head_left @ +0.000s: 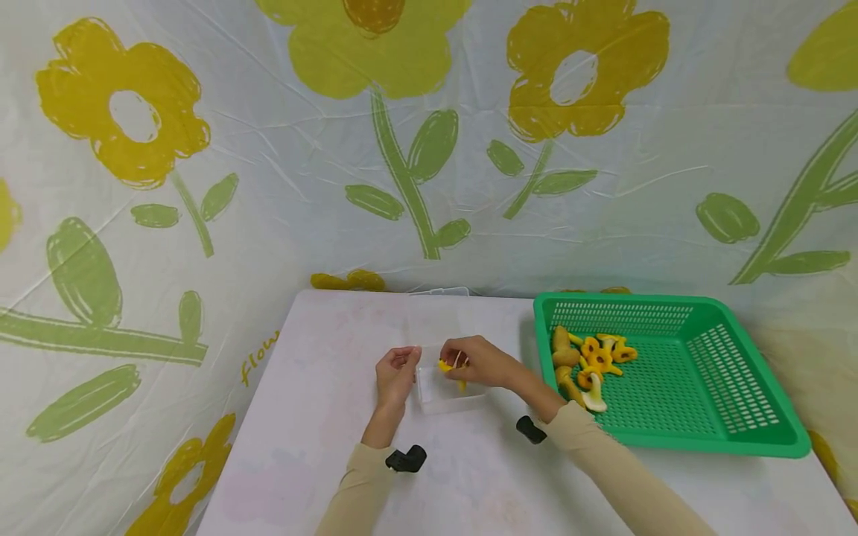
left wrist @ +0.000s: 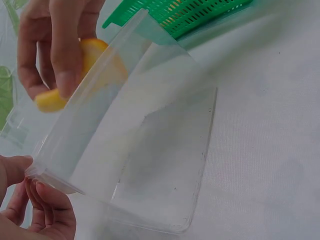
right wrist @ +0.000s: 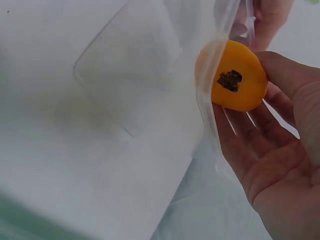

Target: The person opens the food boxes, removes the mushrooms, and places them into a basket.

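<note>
A clear plastic box [head_left: 452,404] stands on the table, and my left hand [head_left: 395,377] pinches its rim at the left side. Over the box's opening, my right hand [head_left: 484,362] holds a yellow mushroom [head_left: 462,385] between thumb and fingers. In the right wrist view the mushroom [right wrist: 255,75] shows a round yellow end with a dark patch in its middle, partly behind the box's clear wall. Through the wall in the left wrist view, the box [left wrist: 165,150] has nothing visible on its bottom.
To the right stands a green plastic basket [head_left: 670,387] with slotted walls. Several yellow mushrooms [head_left: 599,361] and brown ones [head_left: 563,357] lie in its left part. The box's clear lid [head_left: 436,324] stretches behind it toward the flower-printed cloth [head_left: 302,186].
</note>
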{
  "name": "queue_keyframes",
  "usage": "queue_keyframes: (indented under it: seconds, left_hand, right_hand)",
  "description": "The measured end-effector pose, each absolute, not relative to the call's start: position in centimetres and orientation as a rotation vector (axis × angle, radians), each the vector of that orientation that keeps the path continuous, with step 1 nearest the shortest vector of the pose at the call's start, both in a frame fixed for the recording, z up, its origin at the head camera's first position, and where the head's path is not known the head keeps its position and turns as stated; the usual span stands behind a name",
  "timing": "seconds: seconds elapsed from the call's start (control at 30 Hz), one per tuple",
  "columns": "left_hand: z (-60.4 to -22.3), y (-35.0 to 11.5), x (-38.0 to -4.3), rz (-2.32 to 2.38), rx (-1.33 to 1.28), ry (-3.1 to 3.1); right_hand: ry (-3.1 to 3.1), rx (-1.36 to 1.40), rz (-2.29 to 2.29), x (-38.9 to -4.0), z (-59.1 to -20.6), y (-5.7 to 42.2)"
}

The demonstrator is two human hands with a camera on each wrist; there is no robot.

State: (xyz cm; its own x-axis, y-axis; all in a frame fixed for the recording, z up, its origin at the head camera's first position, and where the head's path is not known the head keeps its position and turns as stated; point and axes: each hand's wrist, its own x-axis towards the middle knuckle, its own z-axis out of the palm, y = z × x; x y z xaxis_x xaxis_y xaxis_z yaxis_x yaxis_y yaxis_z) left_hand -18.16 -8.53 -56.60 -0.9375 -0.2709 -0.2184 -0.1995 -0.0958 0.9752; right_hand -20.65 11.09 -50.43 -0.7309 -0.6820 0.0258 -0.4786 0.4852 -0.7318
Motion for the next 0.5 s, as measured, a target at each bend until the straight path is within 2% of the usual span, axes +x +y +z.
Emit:
queue_keyframes:
  seconds: [0.33,0.5]
  left_hand:
    - [-56.8,-8.4,-18.3,-2.234,0.542,-2.058]
    - [-56.7,-8.5,-18.2,-2.236,0.55,-2.061]
  right_hand:
    - [2.493,-0.923,-1.309,-20.6,-49.6,13.7]
    - [2.495,-0.797,-1.352,-20.6,-49.0,15.1]
